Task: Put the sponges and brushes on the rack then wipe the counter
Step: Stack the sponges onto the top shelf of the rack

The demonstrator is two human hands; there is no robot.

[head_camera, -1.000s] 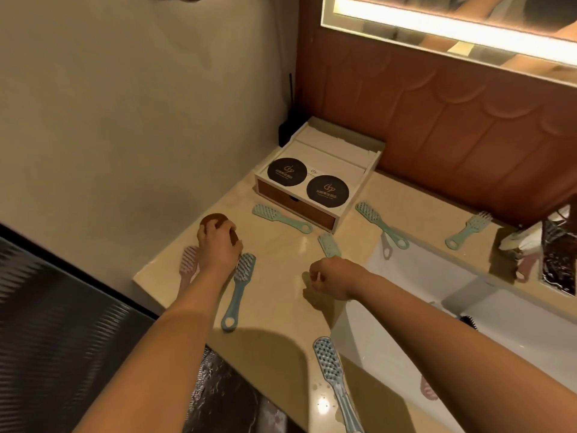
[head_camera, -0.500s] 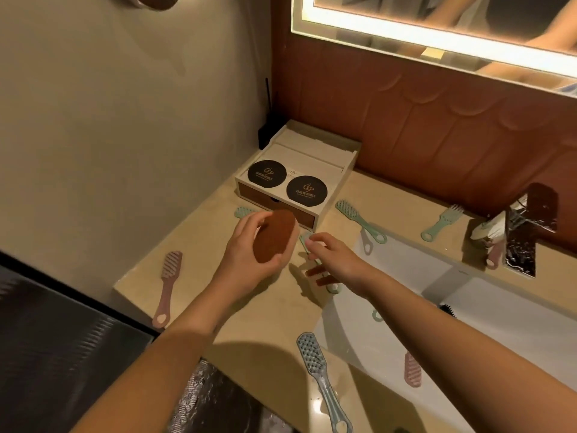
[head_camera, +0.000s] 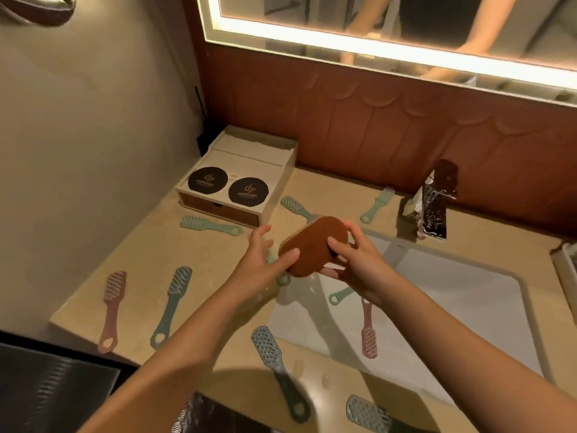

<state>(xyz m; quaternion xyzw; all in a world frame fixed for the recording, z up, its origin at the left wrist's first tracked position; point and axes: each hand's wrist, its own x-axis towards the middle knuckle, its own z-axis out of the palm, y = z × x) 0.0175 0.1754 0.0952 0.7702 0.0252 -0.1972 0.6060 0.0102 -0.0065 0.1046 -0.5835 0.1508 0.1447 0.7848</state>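
A brown oval sponge [head_camera: 312,245] is held above the counter [head_camera: 150,260] between my left hand [head_camera: 265,264] and my right hand [head_camera: 356,267]. My left thumb presses its near end; my right fingers wrap its far end. Several brushes lie around: a pink brush [head_camera: 111,309] and a teal brush [head_camera: 170,304] at the left, a green brush [head_camera: 209,225] by the box, a blue brush [head_camera: 274,364] at the front edge, and a pink brush [head_camera: 368,332] in the sink [head_camera: 452,307].
A cream wooden box [head_camera: 240,179] with two black discs stands at the back left. A chrome tap [head_camera: 434,204] rises behind the sink, with a green brush [head_camera: 377,203] beside it. A lit mirror [head_camera: 390,26] hangs above. A wall closes the left.
My left hand lifted the sponge from the counter's left side and carried it right. My right hand came up and took hold of its other end.
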